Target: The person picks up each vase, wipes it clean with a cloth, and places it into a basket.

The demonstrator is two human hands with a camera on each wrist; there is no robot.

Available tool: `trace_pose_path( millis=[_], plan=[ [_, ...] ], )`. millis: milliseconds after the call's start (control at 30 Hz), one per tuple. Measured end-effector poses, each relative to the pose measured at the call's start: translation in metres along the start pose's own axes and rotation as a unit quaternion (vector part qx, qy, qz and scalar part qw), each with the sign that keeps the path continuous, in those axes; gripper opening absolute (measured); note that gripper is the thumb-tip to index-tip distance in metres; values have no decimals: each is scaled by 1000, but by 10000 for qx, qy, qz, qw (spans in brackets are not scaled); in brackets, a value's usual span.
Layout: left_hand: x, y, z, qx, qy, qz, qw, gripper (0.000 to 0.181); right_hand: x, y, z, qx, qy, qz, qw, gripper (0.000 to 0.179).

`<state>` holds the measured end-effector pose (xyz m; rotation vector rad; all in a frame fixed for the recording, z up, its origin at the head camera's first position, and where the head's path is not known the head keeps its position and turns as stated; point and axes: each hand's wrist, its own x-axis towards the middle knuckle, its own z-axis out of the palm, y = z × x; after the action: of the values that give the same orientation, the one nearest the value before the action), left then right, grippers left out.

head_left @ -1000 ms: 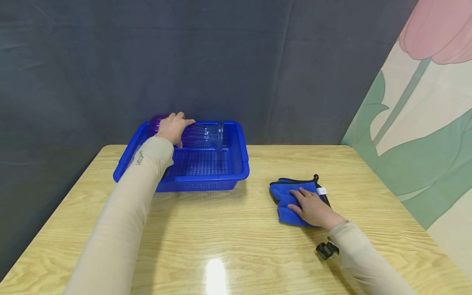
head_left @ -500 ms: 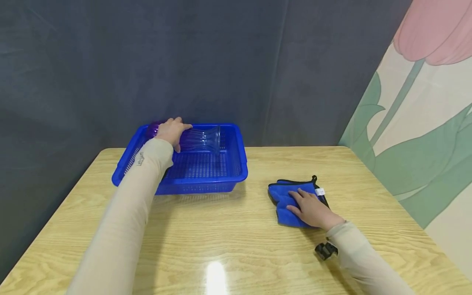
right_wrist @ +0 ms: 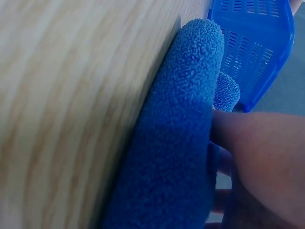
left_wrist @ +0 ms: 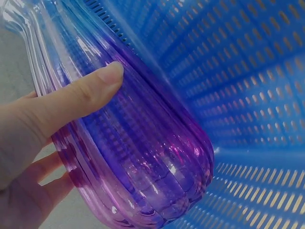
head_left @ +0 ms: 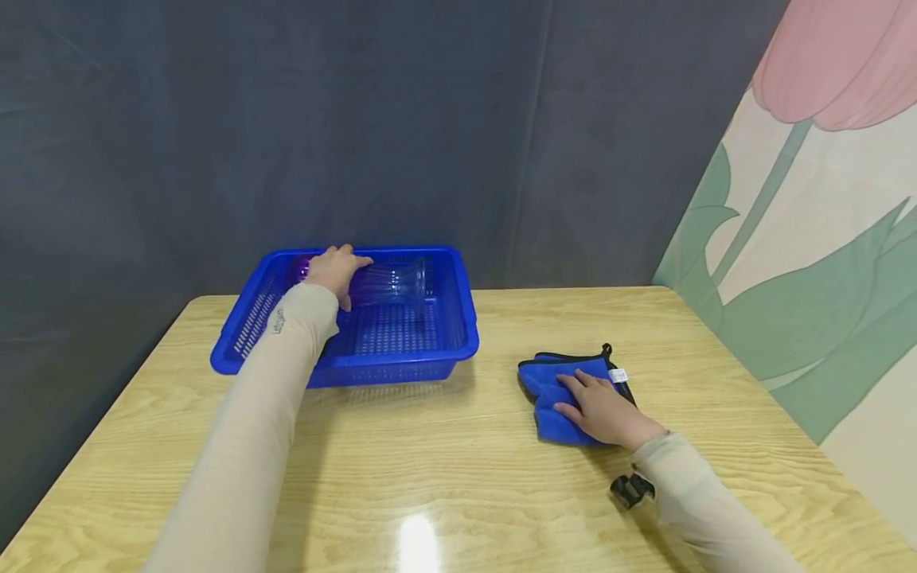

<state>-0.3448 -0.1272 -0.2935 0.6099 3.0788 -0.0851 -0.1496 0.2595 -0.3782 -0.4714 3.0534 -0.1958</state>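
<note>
A ribbed glass vase point(head_left: 392, 283), clear at the mouth and purple toward the base point(left_wrist: 162, 157), lies on its side in the blue plastic basket point(head_left: 401, 358), along the far wall. My left hand point(head_left: 332, 272) grips it round the middle, the thumb across the ribs in the left wrist view; the mouth points right. Whether the vase touches the basket floor I cannot tell. To the right, my right hand point(head_left: 605, 410) rests with spread fingers on a folded blue cloth point(head_left: 542, 378) with black edging, a loop and a white tag. Fuzzy pile shows on the cloth in the right wrist view.
The basket stands at the back left of a light wood table point(head_left: 423, 446). Behind the table hangs a dark grey curtain point(head_left: 401, 119). A tulip-patterned panel point(head_left: 824, 278) borders the right side.
My left hand has lowered the vase, which now sits below the basket's far rim instead of standing partly above it. The right hand stays on the cloth. The head view has tilted slightly.
</note>
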Motion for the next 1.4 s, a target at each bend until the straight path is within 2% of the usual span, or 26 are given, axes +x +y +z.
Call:
trace_pose_path(
  millis=[200, 467, 800, 1300, 1400],
  plan=[
    [1, 2, 5, -58, 69, -24, 10000, 89, -2, 1, -2, -5, 22, 21, 10000, 50],
    [4, 3, 10, -147, -120, 15, 9998, 91, -4, 2, -3, 15, 28, -2, 10000, 50],
    [8, -1, 17, 11, -120, 45, 9999, 91, -2, 5, -5, 29, 45, -12, 10000, 50],
    [-1, 9, 4, -445, -904, -136, 9948, 86, -2, 7, -5, 27, -10, -18, 10000, 50],
    [-3, 9, 0, -526, -962, -147, 9939, 86, -2, 7, -6, 26, 7, -14, 10000, 50]
  ],
)
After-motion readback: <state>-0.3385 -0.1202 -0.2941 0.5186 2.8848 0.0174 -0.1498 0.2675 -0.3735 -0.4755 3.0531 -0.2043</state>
